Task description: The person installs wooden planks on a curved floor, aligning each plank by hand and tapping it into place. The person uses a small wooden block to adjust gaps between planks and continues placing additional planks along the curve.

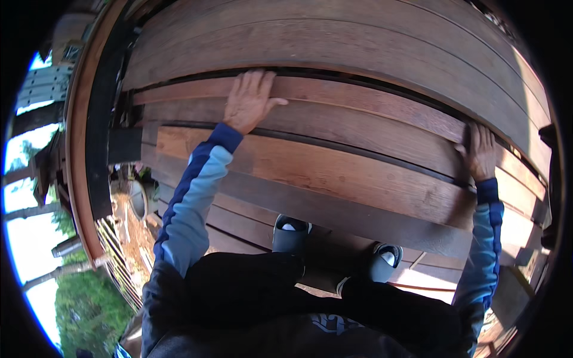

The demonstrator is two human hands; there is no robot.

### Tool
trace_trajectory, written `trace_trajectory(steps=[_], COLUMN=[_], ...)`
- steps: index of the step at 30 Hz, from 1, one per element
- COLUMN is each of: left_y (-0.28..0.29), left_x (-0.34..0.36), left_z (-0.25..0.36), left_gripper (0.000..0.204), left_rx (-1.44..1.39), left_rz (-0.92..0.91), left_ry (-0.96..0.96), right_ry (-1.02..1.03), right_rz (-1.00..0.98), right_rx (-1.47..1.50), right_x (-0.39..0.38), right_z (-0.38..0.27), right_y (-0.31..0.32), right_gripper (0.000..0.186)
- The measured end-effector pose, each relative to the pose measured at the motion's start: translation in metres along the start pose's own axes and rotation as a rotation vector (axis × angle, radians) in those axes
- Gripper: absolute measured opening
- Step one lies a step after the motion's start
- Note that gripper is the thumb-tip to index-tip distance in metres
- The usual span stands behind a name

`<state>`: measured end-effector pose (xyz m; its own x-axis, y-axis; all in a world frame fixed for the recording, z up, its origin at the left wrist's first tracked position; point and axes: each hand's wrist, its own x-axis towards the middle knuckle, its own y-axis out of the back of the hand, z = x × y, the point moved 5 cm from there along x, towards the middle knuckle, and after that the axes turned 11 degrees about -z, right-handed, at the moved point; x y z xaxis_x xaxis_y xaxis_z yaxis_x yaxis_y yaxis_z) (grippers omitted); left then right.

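Observation:
A long reddish-brown wooden plank [358,104] runs left to right across a row of similar deck boards. My left hand [249,98] lies on the plank's left part, fingers hooked over its far edge at a dark gap. My right hand [479,152] grips the far edge of the same plank further to the right, fingers curled over it. Both sleeves are blue with lighter panels. My feet in grey slippers [291,234] stand on darker boards nearer to me.
Further deck boards [334,42] stretch beyond the gap. At the left a curved wooden rim [76,149] and a dark beam [98,137] border the deck, with ground, a metal basin [138,200], fencing and trees far below. Open gaps show between boards by my feet.

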<state>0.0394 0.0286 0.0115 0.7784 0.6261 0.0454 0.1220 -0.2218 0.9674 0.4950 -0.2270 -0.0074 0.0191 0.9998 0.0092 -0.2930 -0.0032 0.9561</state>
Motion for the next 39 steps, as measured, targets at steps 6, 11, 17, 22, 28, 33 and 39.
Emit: trace_trajectory(steps=[6,11,17,22,28,33,39], left_y=[0.008,0.001,-0.015,-0.021,-0.021,-0.018,-0.014], left_x=[-0.028,-0.028,-0.022,-0.013,-0.013,-0.013,-0.012], left_z=[0.005,0.007,0.01,0.009,0.009,0.01,0.01], left_gripper=[0.068,0.065,0.064,0.068,0.069,0.065,0.061], left_rx=[0.018,0.021,-0.089,-0.163,-0.212,-0.358,-0.491], left_rz=[0.03,0.048,-0.039,-0.138,-0.159,-0.229,-0.275], left_ry=[0.079,0.111,0.17,0.193,0.218,0.284,0.335], right_ry=[0.118,0.094,0.075,0.048,0.036,0.046,0.076], right_rz=[0.162,0.137,0.125,0.039,-0.014,-0.06,-0.067], right_rx=[-0.111,-0.128,-0.037,0.034,0.09,0.151,0.176], right_x=[0.021,0.027,0.033,0.038,0.044,0.047,0.049], right_z=[0.017,0.018,0.013,0.017,0.015,0.013,0.017], right_y=[-0.044,-0.049,-0.048,-0.058,-0.055,-0.052,-0.062], right_gripper=[0.07,0.068,0.063,0.063,0.061,0.061,0.061])
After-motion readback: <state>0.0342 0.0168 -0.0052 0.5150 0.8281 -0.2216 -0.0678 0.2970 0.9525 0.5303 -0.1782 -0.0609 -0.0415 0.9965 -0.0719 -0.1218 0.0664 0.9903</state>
